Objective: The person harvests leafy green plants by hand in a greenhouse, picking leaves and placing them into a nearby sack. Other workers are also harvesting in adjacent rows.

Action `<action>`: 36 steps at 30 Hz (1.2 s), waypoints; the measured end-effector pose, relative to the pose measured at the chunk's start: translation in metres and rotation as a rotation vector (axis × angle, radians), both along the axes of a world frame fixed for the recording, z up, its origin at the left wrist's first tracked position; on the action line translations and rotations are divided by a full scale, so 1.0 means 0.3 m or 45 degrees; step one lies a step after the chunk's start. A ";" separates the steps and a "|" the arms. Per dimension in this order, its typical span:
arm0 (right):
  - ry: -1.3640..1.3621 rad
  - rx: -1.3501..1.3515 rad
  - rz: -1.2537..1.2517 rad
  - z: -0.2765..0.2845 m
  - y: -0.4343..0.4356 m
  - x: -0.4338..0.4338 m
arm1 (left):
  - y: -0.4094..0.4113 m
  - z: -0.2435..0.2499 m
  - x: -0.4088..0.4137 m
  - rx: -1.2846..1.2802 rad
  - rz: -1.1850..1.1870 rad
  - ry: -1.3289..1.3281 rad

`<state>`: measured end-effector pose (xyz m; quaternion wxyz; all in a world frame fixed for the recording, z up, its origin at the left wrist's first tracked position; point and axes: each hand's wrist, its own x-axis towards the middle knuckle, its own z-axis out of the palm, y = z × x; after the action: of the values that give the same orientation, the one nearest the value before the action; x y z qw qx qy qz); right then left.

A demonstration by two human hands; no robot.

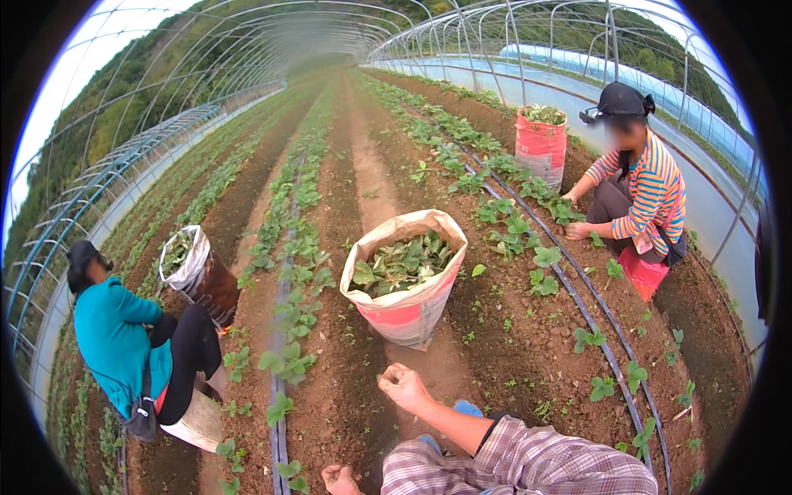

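My right hand [404,387], fingers curled, hovers above the dirt path just below a large red and white woven sack [411,315]; I cannot tell whether anything is between its fingertips. Cut green leaves [405,263] fill the sack, whose rim is wide and pale. Down at the bottom edge is my left hand [341,479], partly cut off by the view, over the soil beside a row of strawberry-like plants [288,365]. Its fingers look bent, and what they hold, if anything, does not show.
A person in teal [117,334] sits at left by a white-rimmed sack [201,272]. At right a person in a striped top [656,185] reaches into plants near a red sack [541,145]. Black drip hoses [572,291] run along the beds under metal hoops.
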<state>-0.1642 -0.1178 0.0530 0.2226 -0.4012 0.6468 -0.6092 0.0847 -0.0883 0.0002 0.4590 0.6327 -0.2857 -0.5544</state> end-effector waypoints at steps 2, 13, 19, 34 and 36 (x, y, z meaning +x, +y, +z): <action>-0.085 -0.011 0.017 0.016 -0.007 0.004 | 0.036 0.006 0.037 0.001 0.005 -0.047; -0.225 -0.136 0.187 -0.023 -0.044 0.011 | -0.118 0.156 -0.422 -0.306 -0.346 0.575; 0.148 -0.059 0.103 -0.023 -0.005 -0.042 | -0.157 0.085 -0.569 -0.086 -0.512 1.096; 0.549 0.224 0.245 0.096 0.061 -0.027 | -0.157 0.125 -0.502 0.122 -0.547 1.117; 0.540 0.205 0.218 0.097 0.056 -0.024 | -0.163 0.143 -0.499 0.183 -0.509 1.127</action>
<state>-0.1714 -0.1009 0.0820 0.1639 -0.5547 0.6890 -0.4367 -0.0651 -0.1374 0.0432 0.3762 0.2992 -0.1403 -0.8656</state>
